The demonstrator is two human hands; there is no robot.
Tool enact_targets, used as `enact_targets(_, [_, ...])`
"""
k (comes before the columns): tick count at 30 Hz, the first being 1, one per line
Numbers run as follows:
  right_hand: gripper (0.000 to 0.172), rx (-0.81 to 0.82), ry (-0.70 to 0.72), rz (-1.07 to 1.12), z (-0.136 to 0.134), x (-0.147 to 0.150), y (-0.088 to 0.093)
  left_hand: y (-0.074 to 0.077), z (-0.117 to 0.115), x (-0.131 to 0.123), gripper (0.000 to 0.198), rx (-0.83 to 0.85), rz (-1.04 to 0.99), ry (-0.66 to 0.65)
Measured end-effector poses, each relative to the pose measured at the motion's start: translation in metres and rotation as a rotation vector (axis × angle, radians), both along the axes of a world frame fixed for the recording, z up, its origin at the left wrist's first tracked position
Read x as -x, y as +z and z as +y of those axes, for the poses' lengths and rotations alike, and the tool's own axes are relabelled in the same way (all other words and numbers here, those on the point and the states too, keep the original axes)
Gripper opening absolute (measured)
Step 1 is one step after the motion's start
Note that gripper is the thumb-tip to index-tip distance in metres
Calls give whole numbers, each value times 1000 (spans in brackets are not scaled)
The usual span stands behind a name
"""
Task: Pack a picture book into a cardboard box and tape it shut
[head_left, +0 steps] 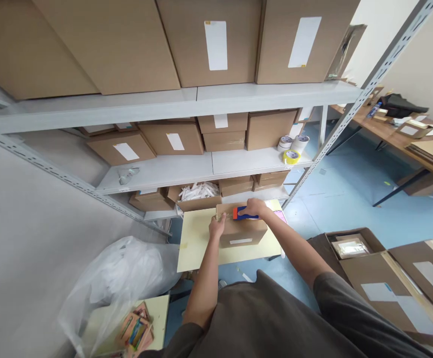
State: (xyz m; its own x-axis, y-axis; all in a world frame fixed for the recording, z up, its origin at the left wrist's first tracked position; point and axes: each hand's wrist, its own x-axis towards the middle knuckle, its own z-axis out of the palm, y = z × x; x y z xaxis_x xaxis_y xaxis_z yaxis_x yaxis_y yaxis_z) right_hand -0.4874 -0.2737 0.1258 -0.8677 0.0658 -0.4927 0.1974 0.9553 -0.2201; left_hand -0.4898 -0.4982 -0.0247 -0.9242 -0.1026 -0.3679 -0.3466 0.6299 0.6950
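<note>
A brown cardboard box (243, 232) with a white label on its near side rests on a pale yellow table (194, 238). My right hand (256, 208) is closed around a blue and red tape dispenser (247, 214) on the top of the box. My left hand (217, 226) is at the top left edge of the box, its fingers against the cardboard; clear tape seems to show beside them, but I cannot make out whether they grip it. At the table's right end a pink item (279, 216) is partly hidden by my right forearm.
Metal shelving (179, 169) with cartons and tape rolls (291, 157) stands ahead. Plastic bags (127, 268) bulge at the left, above a small table (160, 306). Large cartons (380, 283) stand at the right, and a wooden desk (391, 134) is further back.
</note>
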Motion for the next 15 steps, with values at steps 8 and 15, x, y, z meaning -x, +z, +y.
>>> enact_targets(8, [86, -38, 20, 5, 11, 2, -4, -5, 11, 1, 62, 8, 2, -27])
enact_targets(15, [86, -56, 37, 18, 12, 0, -1, -5, 7, 2, 63, 2, 0, -50])
